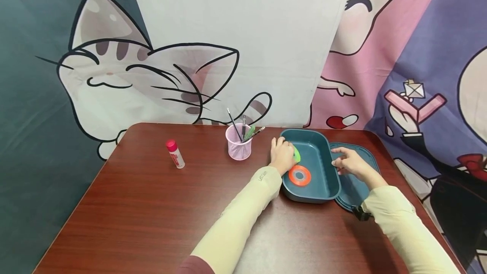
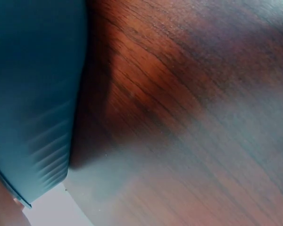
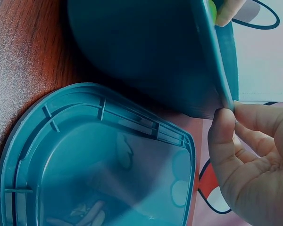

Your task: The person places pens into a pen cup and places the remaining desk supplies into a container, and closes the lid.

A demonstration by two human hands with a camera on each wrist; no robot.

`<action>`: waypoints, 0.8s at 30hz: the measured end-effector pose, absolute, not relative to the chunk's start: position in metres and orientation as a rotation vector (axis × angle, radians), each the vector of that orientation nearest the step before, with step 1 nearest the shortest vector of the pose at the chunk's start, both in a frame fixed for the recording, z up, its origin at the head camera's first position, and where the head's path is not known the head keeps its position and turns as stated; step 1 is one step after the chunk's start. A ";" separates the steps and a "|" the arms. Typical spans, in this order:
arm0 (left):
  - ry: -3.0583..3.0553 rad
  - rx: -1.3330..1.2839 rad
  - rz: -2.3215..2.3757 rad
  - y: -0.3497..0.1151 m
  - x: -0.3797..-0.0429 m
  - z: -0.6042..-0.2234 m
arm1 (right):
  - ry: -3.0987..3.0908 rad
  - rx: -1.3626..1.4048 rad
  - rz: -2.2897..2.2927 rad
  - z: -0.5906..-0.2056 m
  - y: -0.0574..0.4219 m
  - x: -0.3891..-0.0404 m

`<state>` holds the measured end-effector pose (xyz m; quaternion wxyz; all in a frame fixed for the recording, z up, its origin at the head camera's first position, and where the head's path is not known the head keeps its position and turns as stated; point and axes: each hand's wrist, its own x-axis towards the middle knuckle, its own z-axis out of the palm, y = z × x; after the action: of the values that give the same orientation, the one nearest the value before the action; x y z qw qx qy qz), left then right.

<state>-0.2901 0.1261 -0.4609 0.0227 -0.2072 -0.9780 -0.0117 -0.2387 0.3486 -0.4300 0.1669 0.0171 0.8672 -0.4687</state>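
A deep dark-teal plastic box (image 1: 316, 166) stands at the right side of the table. Inside lie an orange ring-shaped roll (image 1: 305, 179) and a green roll (image 1: 297, 154), the latter partly hidden by my left hand (image 1: 283, 155). That hand grips the box's left rim, with its fingers curled over the edge; the left wrist view shows mainly the box's outer wall (image 2: 42, 108). My right hand (image 3: 259, 150) pinches the opposite rim between thumb and finger. A matching teal lid (image 3: 104, 174) lies partly behind the box's right side, under my right hand.
A pink mesh cup (image 1: 239, 146) with pencils and pens stands left of the box, near the table's back edge. Further left lies a glue stick (image 1: 175, 154) with a red cap. A cartoon-print curtain (image 1: 243, 45) hangs behind the table.
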 end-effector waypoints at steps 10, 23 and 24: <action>-2.981 -0.653 -0.188 0.116 -0.288 -0.455 | 2.467 0.035 -1.330 -0.429 0.345 -0.238; -2.757 -0.970 -0.562 0.093 -0.281 -0.417 | 2.472 0.043 -1.315 -0.425 0.345 -0.238; -2.737 -0.983 -0.588 0.090 -0.279 -0.413 | 2.471 0.045 -1.315 -0.425 0.345 -0.238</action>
<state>-0.2794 0.0898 -0.4130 0.0872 -0.3300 -0.9190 -0.1973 -0.2380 0.3448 -0.4254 0.1700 0.0159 0.8698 -0.4629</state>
